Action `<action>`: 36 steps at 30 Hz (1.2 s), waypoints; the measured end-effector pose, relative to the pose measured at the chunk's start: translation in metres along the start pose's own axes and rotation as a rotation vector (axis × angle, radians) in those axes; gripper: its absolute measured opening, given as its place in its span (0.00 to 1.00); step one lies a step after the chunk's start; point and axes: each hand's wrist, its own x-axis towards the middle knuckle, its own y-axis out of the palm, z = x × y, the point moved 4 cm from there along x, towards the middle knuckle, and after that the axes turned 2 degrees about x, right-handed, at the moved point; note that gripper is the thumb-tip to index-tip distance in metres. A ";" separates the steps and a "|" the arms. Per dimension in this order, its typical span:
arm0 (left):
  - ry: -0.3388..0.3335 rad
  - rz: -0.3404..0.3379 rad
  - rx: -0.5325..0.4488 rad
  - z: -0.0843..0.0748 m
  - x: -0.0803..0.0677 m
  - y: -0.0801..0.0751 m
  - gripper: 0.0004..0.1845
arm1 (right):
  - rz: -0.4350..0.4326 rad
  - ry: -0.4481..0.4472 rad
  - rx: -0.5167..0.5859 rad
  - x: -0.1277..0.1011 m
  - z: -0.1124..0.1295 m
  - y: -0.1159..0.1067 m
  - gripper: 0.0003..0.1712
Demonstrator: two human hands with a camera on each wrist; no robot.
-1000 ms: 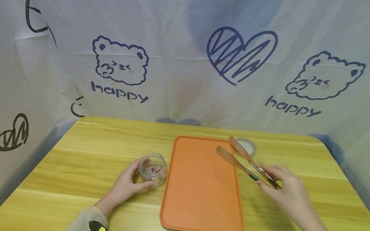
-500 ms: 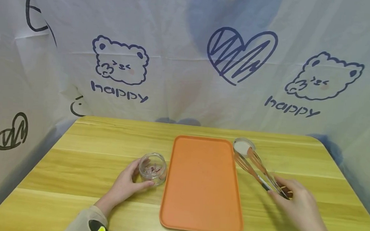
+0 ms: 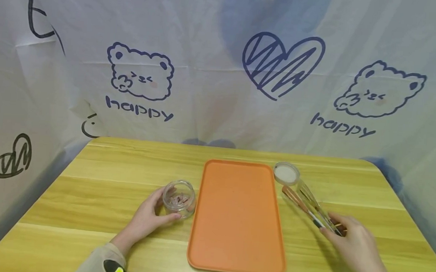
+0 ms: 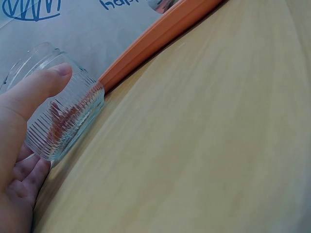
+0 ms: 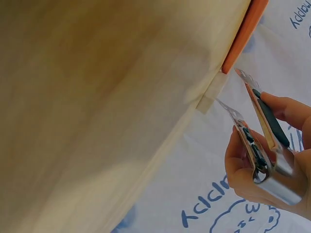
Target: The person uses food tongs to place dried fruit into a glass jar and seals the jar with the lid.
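Wooden counter (image 3: 87, 194): right hand (image 3: 357, 246) gripping tongs (image 3: 311, 208) has lowered them off the tray (image 3: 237, 220); left hand (image 3: 147, 219) still cups the jar (image 3: 178, 198).

The scene is lit evenly and brightly from above, and only soft shadows are cast. Both wrist views are tilted, with near surfaces rendered slightly blurred.

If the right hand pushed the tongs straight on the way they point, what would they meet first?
Probably the lid: the tongs in the right hand point up-left at it, tips just short. Height is unclear.
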 end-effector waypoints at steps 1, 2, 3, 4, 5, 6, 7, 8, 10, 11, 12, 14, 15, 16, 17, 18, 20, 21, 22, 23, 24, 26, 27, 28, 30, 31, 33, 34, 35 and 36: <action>0.000 0.001 -0.001 0.000 0.000 0.000 0.46 | 0.011 0.007 -0.005 0.001 -0.001 0.000 0.30; 0.000 0.001 -0.002 0.000 0.000 0.000 0.46 | 0.020 0.012 -0.006 0.001 -0.002 0.000 0.30; 0.001 0.001 -0.004 0.000 0.000 0.000 0.46 | 0.029 0.017 -0.006 0.001 -0.003 0.001 0.30; 0.003 0.001 -0.003 -0.001 0.000 0.000 0.46 | 0.036 0.019 -0.005 0.002 -0.004 0.001 0.30; 0.004 0.001 -0.003 -0.001 0.000 0.000 0.46 | 0.044 0.024 -0.003 0.002 -0.005 0.001 0.30; 0.005 0.001 -0.003 -0.001 0.000 0.000 0.46 | 0.049 0.028 -0.003 0.002 -0.006 0.001 0.31; 0.005 0.001 -0.002 -0.001 0.000 0.000 0.46 | 0.053 0.029 -0.005 0.002 -0.007 0.001 0.31; 0.006 0.000 -0.002 -0.001 0.000 0.000 0.46 | 0.059 0.032 0.000 0.002 -0.008 0.002 0.31; 0.006 0.000 -0.001 -0.002 0.001 0.000 0.46 | 0.087 0.044 -0.002 0.003 -0.009 0.002 0.31; 0.007 0.000 -0.002 -0.002 0.001 0.000 0.46 | 0.103 0.049 -0.007 0.004 -0.010 0.002 0.32; 0.008 0.000 0.000 -0.001 0.001 0.000 0.46 | 0.121 0.055 -0.012 0.005 -0.010 0.002 0.32; 0.006 -0.001 0.001 0.000 0.002 0.001 0.47 | 0.167 0.074 -0.024 0.007 -0.011 0.003 0.34; 0.004 -0.002 0.002 0.000 0.002 0.000 0.47 | 0.196 0.085 -0.034 0.009 -0.011 0.004 0.35; 0.004 -0.003 0.003 0.000 0.002 0.000 0.47 | 0.214 0.086 -0.049 0.009 -0.010 0.005 0.36; 0.006 -0.004 0.007 0.000 0.002 0.000 0.47 | 0.233 0.084 -0.062 0.011 -0.009 0.006 0.38; 0.004 -0.005 0.009 0.000 0.001 0.000 0.47 | 0.252 0.085 -0.070 0.011 -0.007 0.007 0.39; 0.003 -0.005 0.009 -0.001 0.001 0.000 0.46 | 0.291 0.088 -0.072 0.011 -0.003 0.011 0.42; 0.006 -0.005 0.009 -0.002 0.001 -0.001 0.46 | 0.305 0.086 -0.063 0.011 0.000 0.013 0.43; 0.008 -0.005 0.010 -0.002 0.000 0.000 0.47 | 0.315 0.085 -0.053 0.010 0.003 0.014 0.43; 0.010 -0.004 0.011 -0.002 0.000 0.000 0.47 | 0.330 0.091 -0.036 0.010 0.006 0.016 0.44; 0.008 -0.003 0.007 -0.002 0.000 0.000 0.47 | 0.342 0.097 -0.021 0.009 0.008 0.018 0.44; 0.009 -0.001 0.007 -0.002 0.000 0.000 0.47 | 0.364 0.110 0.014 0.009 0.013 0.022 0.45; 0.007 0.000 0.008 -0.001 0.000 0.000 0.47 | 0.368 0.109 0.020 0.009 0.015 0.023 0.45; 0.004 0.000 0.008 -0.001 0.000 0.000 0.47 | 0.372 0.105 0.020 0.009 0.018 0.024 0.45; 0.000 0.000 0.010 -0.002 0.000 0.001 0.46 | 0.380 0.102 0.024 0.010 0.022 0.027 0.46; -0.002 -0.002 0.011 -0.003 0.000 0.001 0.46 | 0.381 0.096 0.026 0.010 0.024 0.028 0.46; 0.000 -0.005 0.013 -0.010 -0.002 0.001 0.45 | 0.374 0.075 0.019 0.011 0.027 0.031 0.47; 0.005 -0.007 0.015 -0.014 -0.002 0.001 0.45 | 0.372 0.068 0.017 0.011 0.028 0.032 0.47; 0.005 -0.009 0.016 -0.016 -0.003 0.001 0.45 | 0.370 0.066 0.017 0.011 0.029 0.033 0.48; 0.005 -0.010 0.016 -0.018 -0.003 0.001 0.44 | 0.363 0.057 0.009 0.010 0.030 0.034 0.48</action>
